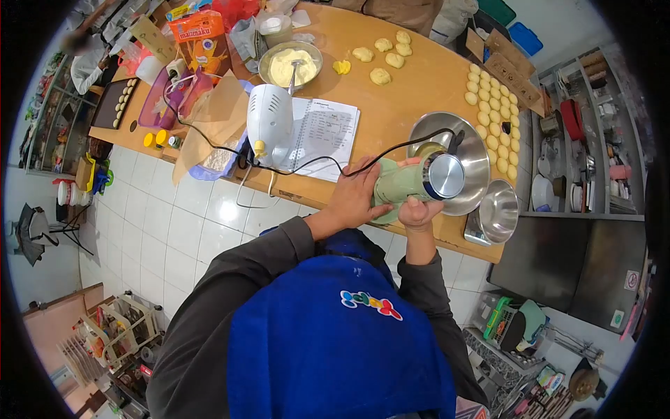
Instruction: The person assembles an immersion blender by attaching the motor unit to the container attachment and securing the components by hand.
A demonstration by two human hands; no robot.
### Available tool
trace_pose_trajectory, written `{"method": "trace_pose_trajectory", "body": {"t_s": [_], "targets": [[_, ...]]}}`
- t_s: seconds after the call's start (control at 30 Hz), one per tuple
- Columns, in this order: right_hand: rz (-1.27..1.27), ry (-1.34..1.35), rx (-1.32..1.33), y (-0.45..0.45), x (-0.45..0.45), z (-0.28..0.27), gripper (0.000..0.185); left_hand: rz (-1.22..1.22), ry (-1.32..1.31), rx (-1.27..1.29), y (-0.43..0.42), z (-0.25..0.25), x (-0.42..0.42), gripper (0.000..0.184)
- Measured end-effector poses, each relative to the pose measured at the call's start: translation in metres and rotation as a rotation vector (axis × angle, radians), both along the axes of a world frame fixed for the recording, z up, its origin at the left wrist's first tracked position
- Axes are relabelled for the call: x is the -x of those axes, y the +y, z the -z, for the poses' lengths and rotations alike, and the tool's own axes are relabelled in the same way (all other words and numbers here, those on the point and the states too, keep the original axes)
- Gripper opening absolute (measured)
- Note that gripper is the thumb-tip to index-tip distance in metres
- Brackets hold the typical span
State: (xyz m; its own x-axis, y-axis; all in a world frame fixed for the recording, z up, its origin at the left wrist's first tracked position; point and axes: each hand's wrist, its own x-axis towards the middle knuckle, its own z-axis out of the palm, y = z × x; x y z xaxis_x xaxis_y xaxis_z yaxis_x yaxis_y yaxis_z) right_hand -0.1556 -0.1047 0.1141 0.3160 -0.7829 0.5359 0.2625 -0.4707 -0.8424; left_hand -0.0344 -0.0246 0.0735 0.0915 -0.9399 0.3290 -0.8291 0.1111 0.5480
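A pale green stand mixer [401,183] with a round silver cap stands at the table's front edge, its head by a large steel bowl [476,174]. My left hand [356,195] grips its left side, thumb pointing toward the right hand. My right hand [419,211] is closed against the mixer's near side below the silver cap; its fingertips are partly hidden. A black cord crosses over the mixer from the left. To the left lie an open notebook [326,137] and a white hand mixer [270,115].
Small yellow dough balls [492,115] stand in rows at the right, with several larger lumps [380,76] farther back. A bowl of pale mixture [292,64] holds a utensil. A smaller steel bowl [498,213] sits near the right edge. A dark tray [115,103] lies far left.
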Motion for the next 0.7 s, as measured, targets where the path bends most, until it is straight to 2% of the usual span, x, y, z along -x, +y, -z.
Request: {"method": "trace_pose_trajectory", "body": {"t_s": [0.7], "targets": [[0.005,-0.005,-0.004,0.0010,-0.0008,-0.0019,0.061,0.007,0.027,0.007,-0.0010,-0.0022,-0.0005,0.083]]}}
